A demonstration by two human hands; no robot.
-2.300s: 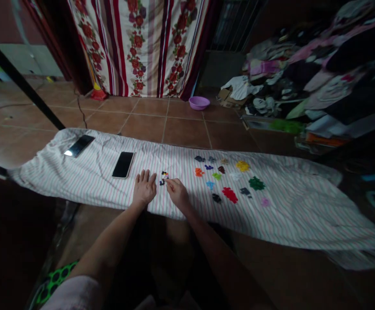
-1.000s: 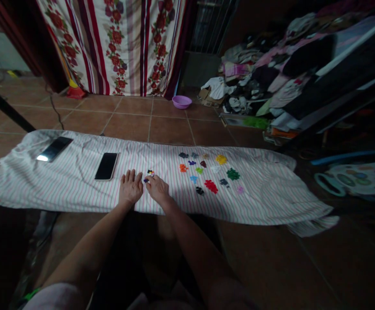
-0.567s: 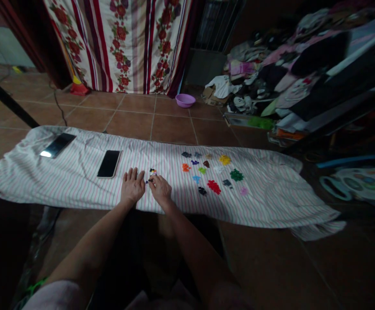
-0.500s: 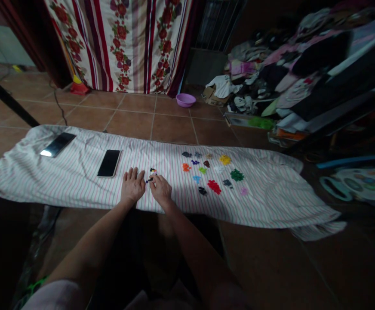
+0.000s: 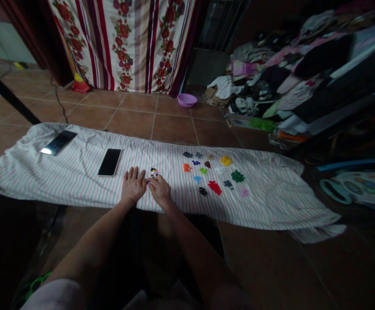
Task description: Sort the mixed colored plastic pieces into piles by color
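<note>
My left hand [image 5: 133,186] lies flat on the striped cloth [image 5: 87,189], fingers stretched out and holding nothing. Its thumb side is close to a tiny purple piece [image 5: 148,182]. My right hand [image 5: 160,189] is closed in a pinch, its thumb and forefinger at that purple piece, partly hiding it. Just beyond the right fingers sits a small cluster of black, white, yellow and pink pieces [image 5: 154,171]. To the right, small pieces are sorted by colour in several piles, among them red [image 5: 214,187], dark green [image 5: 238,175], yellow [image 5: 225,160], orange [image 5: 186,168] and black [image 5: 202,191].
A phone [image 5: 110,162] lies left of my left hand, with another dark phone [image 5: 59,142] farther left. Past the cloth, a purple basin [image 5: 187,100] stands on the tiled floor. Heaped clothes [image 5: 258,73] fill the back right, and a patterned curtain [image 5: 123,47] hangs behind.
My right fingertips have drawn slightly left and nearer, close to my left thumb, uncovering more of the small cluster. My left hand stays in place on the cloth. The camera view has shifted slightly.
</note>
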